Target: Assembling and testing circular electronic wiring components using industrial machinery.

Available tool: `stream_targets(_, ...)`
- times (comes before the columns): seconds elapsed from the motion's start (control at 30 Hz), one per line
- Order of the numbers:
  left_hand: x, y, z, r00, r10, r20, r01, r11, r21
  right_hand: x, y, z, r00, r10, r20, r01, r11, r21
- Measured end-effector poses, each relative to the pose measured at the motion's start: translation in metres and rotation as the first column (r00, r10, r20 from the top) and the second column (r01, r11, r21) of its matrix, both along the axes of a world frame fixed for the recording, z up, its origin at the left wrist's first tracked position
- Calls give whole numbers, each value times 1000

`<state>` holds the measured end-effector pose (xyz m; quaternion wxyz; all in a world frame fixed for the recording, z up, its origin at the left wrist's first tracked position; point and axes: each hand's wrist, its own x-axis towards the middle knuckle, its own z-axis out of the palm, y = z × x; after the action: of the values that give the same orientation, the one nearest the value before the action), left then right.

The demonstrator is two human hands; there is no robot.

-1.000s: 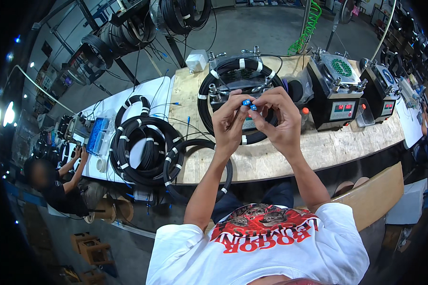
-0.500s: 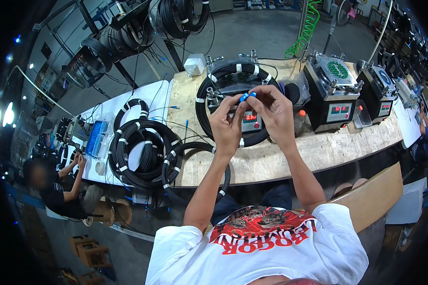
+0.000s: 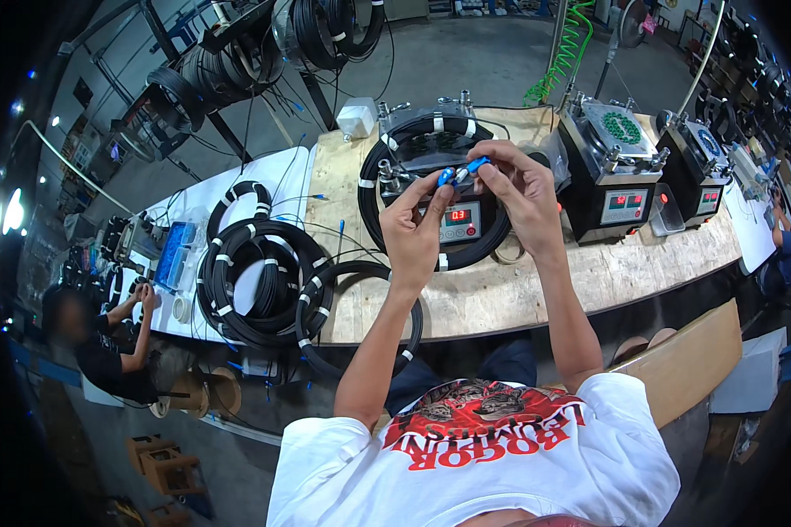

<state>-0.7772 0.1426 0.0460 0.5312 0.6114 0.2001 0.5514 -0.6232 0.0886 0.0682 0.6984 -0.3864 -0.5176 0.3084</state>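
Observation:
My left hand [image 3: 415, 230] pinches a small blue cable connector [image 3: 446, 177] between thumb and fingertips. My right hand [image 3: 524, 195] grips a second small blue connector piece [image 3: 477, 164], a little higher and to the right. A pale tip shows in the narrow space between the two pieces; to which of them it belongs I cannot tell. Both hands are raised over a large black cable coil [image 3: 371, 198] bound with white tape. Behind them, partly hidden, stands a machine with a red lit display [image 3: 458, 216].
More taped cable coils [image 3: 215, 285] lie to the left on the wooden table [image 3: 606, 285]. Two black machines with round-patterned top plates [image 3: 622, 130] stand at the right. A white block-shaped container [image 3: 357, 118] is at the back. Far left, a co-worker [image 3: 119, 351] handles something small.
The two blue pieces, close together before, have come apart. My right hand has moved right and slightly up with its piece; the left has shifted slightly left.

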Motion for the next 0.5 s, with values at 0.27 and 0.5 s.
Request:
stream_targets(0.27, 1, -1, 1, 999, -36, 3, 36, 999, 38, -4, 0, -3, 992, 38, -119, -29, 997, 76)
stream_targets(0.5, 0, 0, 3, 998, -42, -43, 45, 997, 56, -5, -3, 0, 1000, 27, 9, -27, 999, 39)
